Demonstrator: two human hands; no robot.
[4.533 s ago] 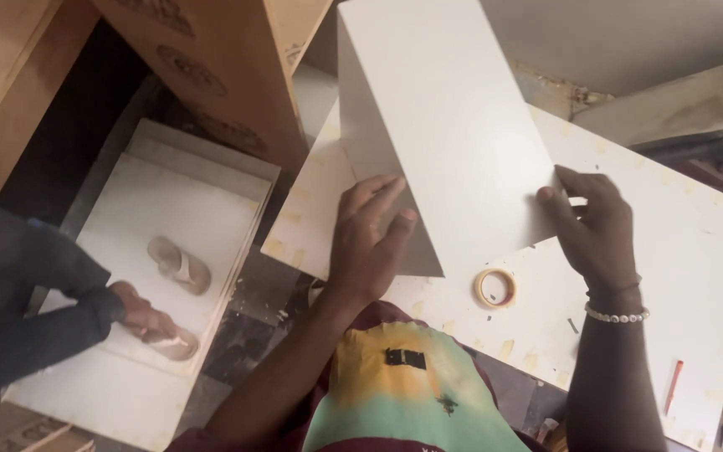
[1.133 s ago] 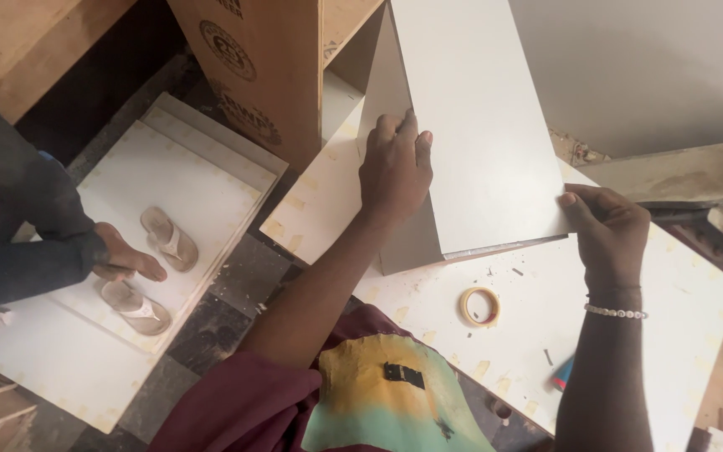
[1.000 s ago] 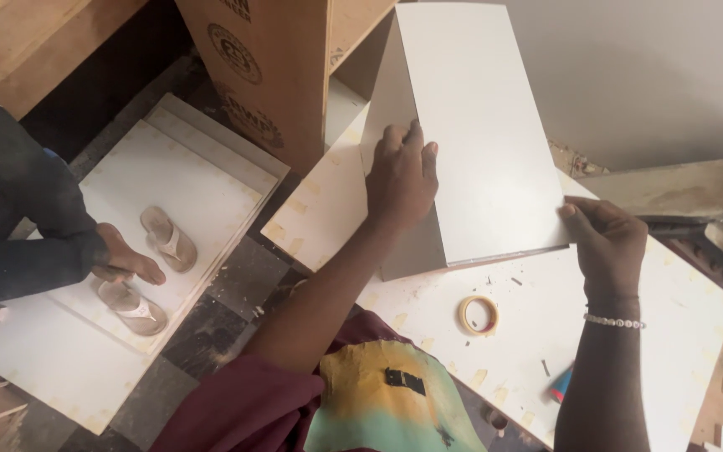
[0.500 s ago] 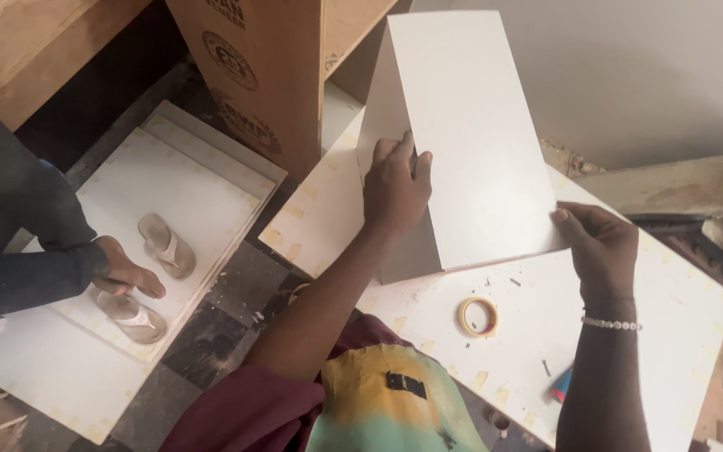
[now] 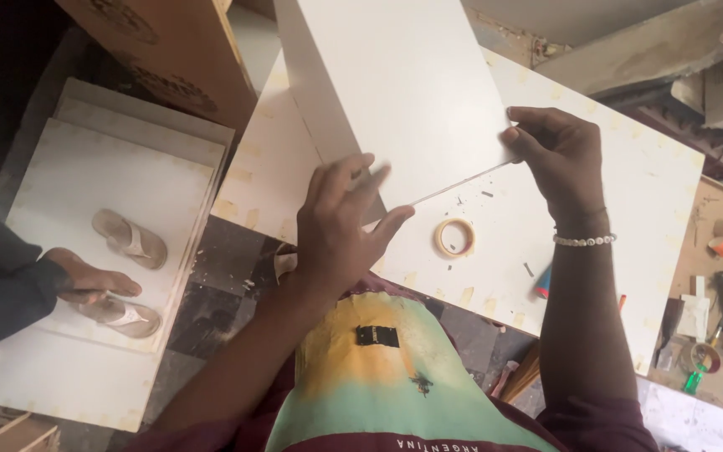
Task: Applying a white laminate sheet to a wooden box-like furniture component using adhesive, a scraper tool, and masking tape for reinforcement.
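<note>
The biggest thing before us is the white surface (image 5: 629, 201), a broad board spattered with pale marks, running from the middle of the view out toward 3 o'clock. On it stands the white panel (image 5: 395, 84), a tall laminated piece that looks folded or joined along a vertical corner at its left side, reaching up toward 12 o'clock. At 11 o'clock a brown cardboard box (image 5: 169, 59) leans in beside it. Down at 9 o'clock a stack of white boards (image 5: 69, 184) lies on the floor, and another person's foot in a sandal (image 5: 98, 293) rests on it, with a second loose sandal (image 5: 131, 238) just beside.

Our left hand (image 5: 340, 230) lies against the lower left face of the panel near its corner edge, fingers spread and a little blurred, so we cannot tell for sure whether the grip closes around the edge or merely presses flat. Our right hand (image 5: 558, 159), a beaded bracelet (image 5: 583, 240) at its wrist, pinches the panel's lower right corner, its grip closed on that corner with thumb and fingers.

Between the two hands, at about 6 o'clock from the panel's bottom edge, a small roll of tape (image 5: 454, 238) lies flat on the surface, apart from both.
</note>
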